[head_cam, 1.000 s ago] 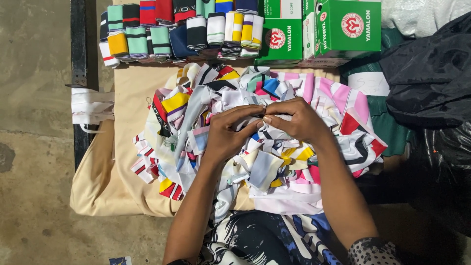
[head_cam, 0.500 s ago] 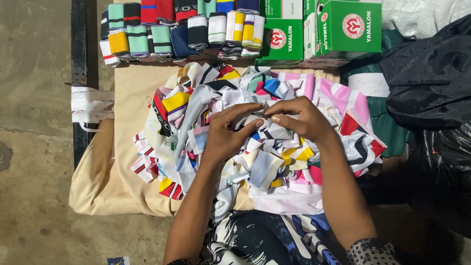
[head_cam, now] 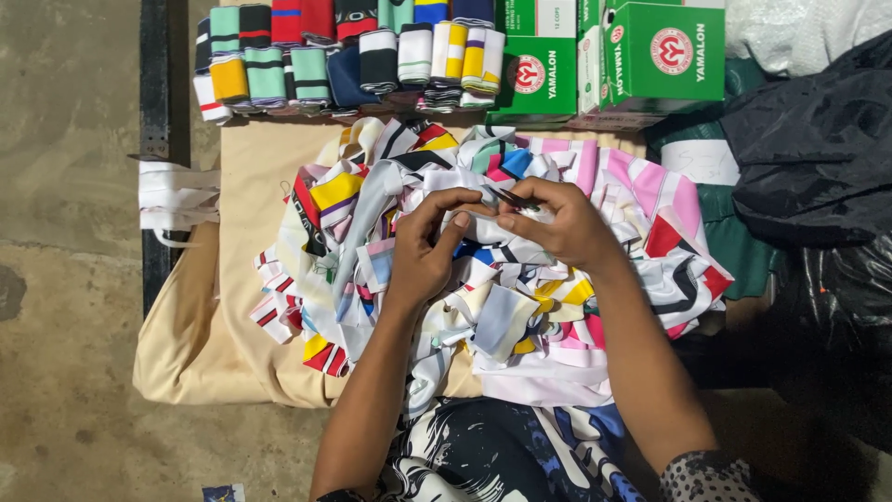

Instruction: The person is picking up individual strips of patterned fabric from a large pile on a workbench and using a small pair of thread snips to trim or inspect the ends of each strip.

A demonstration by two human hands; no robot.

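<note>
Left hand (head_cam: 429,244): fingers pinching a white fabric strip (head_cam: 465,200).
Right hand (head_cam: 556,223): closed on small snips (head_cam: 514,199), at the strip.
Fabric pile (head_cam: 372,214): multicoloured, mid-table (head_cam: 186,344), under both hands.
Far edge: folded ribbed bands (head_cam: 353,56), green boxes (head_cam: 664,51).

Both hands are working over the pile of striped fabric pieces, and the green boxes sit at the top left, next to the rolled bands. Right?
Not quite. In the head view the green boxes sit top right; the rolled bands are left of them. Both the left hand and right hand do work over the fabric pile.
</note>
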